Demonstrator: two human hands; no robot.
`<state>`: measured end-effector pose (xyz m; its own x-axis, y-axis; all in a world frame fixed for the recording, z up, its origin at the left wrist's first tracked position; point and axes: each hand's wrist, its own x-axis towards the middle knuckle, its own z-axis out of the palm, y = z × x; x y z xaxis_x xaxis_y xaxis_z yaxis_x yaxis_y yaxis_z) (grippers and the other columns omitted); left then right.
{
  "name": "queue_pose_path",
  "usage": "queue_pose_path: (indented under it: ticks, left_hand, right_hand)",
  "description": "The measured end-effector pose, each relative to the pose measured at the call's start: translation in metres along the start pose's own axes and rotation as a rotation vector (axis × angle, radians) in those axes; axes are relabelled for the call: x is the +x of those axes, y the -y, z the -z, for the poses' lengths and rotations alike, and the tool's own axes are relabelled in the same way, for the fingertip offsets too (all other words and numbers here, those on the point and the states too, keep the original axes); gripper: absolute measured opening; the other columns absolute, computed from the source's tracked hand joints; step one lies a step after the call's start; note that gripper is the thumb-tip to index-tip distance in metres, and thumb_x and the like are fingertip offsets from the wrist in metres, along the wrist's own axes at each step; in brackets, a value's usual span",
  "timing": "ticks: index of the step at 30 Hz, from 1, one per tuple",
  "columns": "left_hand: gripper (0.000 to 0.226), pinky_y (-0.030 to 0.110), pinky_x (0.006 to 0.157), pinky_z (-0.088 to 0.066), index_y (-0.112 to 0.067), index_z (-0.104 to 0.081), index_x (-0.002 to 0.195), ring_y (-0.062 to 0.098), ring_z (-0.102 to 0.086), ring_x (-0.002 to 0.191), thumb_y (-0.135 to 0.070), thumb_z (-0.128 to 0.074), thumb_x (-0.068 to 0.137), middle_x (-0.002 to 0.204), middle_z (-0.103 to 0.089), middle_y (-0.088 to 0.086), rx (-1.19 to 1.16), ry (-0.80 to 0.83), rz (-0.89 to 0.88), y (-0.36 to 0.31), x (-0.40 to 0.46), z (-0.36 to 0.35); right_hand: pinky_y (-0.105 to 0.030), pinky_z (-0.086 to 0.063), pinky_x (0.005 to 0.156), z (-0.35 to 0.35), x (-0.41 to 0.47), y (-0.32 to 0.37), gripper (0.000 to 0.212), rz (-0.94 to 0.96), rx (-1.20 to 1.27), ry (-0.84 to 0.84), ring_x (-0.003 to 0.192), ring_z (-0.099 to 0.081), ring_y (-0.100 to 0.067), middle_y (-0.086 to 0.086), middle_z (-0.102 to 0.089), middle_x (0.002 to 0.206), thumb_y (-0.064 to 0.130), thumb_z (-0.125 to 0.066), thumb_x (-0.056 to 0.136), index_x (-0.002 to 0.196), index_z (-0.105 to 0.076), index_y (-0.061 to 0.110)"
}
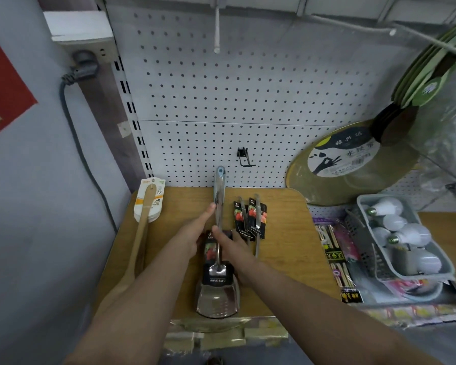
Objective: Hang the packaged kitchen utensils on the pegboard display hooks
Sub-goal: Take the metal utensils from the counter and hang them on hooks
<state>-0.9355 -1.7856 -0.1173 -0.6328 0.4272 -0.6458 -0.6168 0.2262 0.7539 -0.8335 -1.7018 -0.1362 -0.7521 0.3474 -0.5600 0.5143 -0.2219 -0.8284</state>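
Wood-grain laminate covers the counter (279, 254), a small surface with rounded back corners set against a white pegboard (221, 101) that fills the wall behind. To the left a grey wall carries a red poster (3, 88) and a white socket block with one grey plug and cable (79, 72).

On the counter's left edge lies one wooden spatula (142, 227) with a white card label at its top. At the middle lies one packaged steel slotted turner (217, 293), handle pointing toward the pegboard, blade toward the person, a black card round its neck. The left hand (192, 233) closes its grip on the turner's handle from the left, thumb up along the metal; the right hand (234, 246) pinches the same handle from the right, just above the card. Just beside it, to the right, lie two smaller carded utensils (250, 219) side by side.

One black double hook (244, 156) sits low on the pegboard above the turner's handle tip, and one white peg (217, 30) projects near the top. Farther right, one round yellow-green board (353, 164) leans on the pegboard, packs of chopsticks (334, 256) lie flat, and one grey basket (432, 262) holds several white light bulbs; their count cannot be told.
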Motion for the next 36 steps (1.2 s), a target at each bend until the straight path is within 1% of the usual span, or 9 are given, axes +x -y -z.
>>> queue_pose_path:
  ticks: [3, 7, 10, 15, 18, 22, 27, 32, 36]
  left_hand:
    - [0.105, 0.05, 0.118, -0.031, -0.018, -0.044, 0.148, 0.033, -0.037, 0.144, -0.077, -0.07, 0.065, 0.156, -0.04, 0.012, 0.004, -0.035, -0.011, 0.004, -0.018, -0.002]
    - [0.109, 0.051, 0.117, -0.034, -0.02, -0.052, 0.141, 0.033, -0.045, 0.139, -0.086, -0.071, 0.057, 0.15, -0.049, 0.011, 0.021, -0.058, -0.031, 0.016, -0.034, -0.006]
    - [0.106, 0.052, 0.115, -0.037, -0.019, -0.058, 0.132, 0.033, -0.052, 0.131, -0.088, -0.071, 0.052, 0.142, -0.057, 0.011, 0.039, -0.089, -0.019, 0.026, -0.037, -0.006]
    - [0.12, 0.053, 0.111, -0.042, -0.02, -0.063, 0.124, 0.034, -0.056, 0.125, -0.097, -0.069, 0.032, 0.134, -0.063, 0.01, 0.069, -0.137, -0.012, 0.036, -0.039, -0.006]
    - [0.094, 0.05, 0.111, -0.041, -0.018, -0.063, 0.121, 0.028, -0.06, 0.115, -0.086, -0.07, 0.056, 0.122, -0.066, 0.005, 0.085, -0.152, -0.025, 0.029, -0.054, -0.014]
    - [0.048, 0.027, 0.063, -0.047, -0.018, -0.06, 0.101, 0.011, -0.059, 0.072, -0.063, -0.062, 0.087, 0.087, -0.064, -0.002, 0.092, -0.156, -0.064, 0.026, -0.067, -0.027]
    - [0.048, 0.019, 0.042, -0.05, -0.02, -0.059, 0.1, 0.007, -0.066, 0.047, -0.065, -0.065, 0.085, 0.057, -0.07, -0.004, 0.098, -0.235, -0.078, 0.024, -0.083, -0.043]
    - [0.076, 0.045, 0.073, -0.063, -0.022, -0.062, 0.122, 0.032, -0.075, 0.083, -0.077, -0.072, 0.07, 0.111, -0.07, 0.013, 0.026, -0.276, -0.15, 0.021, -0.094, -0.076]
    - [0.082, 0.05, 0.105, -0.047, -0.027, -0.057, 0.138, 0.03, -0.059, 0.115, -0.074, -0.071, 0.073, 0.134, -0.06, 0.004, 0.008, -0.27, -0.219, 0.02, -0.115, -0.119]
  right_hand:
    - [-0.049, -0.048, 0.106, -0.003, 0.001, -0.004, 0.089, 0.026, -0.055, 0.031, 0.12, -0.063, -0.026, -0.004, -0.066, 0.131, 0.083, -0.06, 0.072, 0.141, -0.05, 0.029]
    - [-0.046, -0.045, 0.108, -0.004, -0.004, -0.008, 0.094, 0.062, -0.096, 0.01, 0.125, -0.059, -0.023, 0.001, -0.063, 0.137, 0.089, -0.053, 0.072, 0.146, -0.047, 0.032]
    - [-0.043, -0.046, 0.106, -0.003, -0.007, -0.008, 0.07, 0.067, -0.074, 0.008, 0.122, -0.061, -0.024, -0.001, -0.066, 0.132, 0.074, -0.05, 0.089, 0.142, -0.052, 0.028]
    - [-0.047, -0.046, 0.103, 0.006, 0.007, -0.027, 0.098, 0.064, -0.073, -0.005, 0.117, -0.065, -0.026, -0.001, -0.072, 0.121, 0.098, -0.044, 0.061, 0.136, -0.057, 0.036]
    - [-0.048, -0.046, 0.101, 0.011, 0.016, -0.034, 0.096, 0.032, -0.099, -0.029, 0.116, -0.066, -0.025, 0.001, -0.073, 0.119, 0.099, -0.042, 0.061, 0.133, -0.058, 0.039]
    - [-0.051, -0.045, 0.104, 0.022, 0.017, -0.032, 0.107, 0.017, -0.083, -0.033, 0.118, -0.064, -0.026, -0.001, -0.07, 0.126, 0.106, -0.042, 0.053, 0.134, -0.058, 0.037]
    - [-0.05, -0.035, 0.11, 0.039, -0.051, 0.009, 0.068, 0.015, -0.045, -0.016, 0.133, -0.052, -0.028, -0.006, -0.058, 0.143, 0.069, -0.038, 0.098, 0.152, -0.041, 0.027]
    - [-0.054, -0.029, 0.115, 0.077, -0.069, 0.019, 0.064, 0.056, 0.049, -0.06, 0.147, -0.031, -0.034, -0.006, -0.033, 0.162, 0.064, -0.037, 0.101, 0.156, -0.033, 0.032]
    - [-0.047, -0.029, 0.115, 0.123, -0.078, 0.018, 0.066, 0.129, 0.131, -0.144, 0.147, -0.033, -0.029, -0.005, -0.035, 0.161, 0.063, -0.041, 0.1, 0.154, -0.037, 0.025]
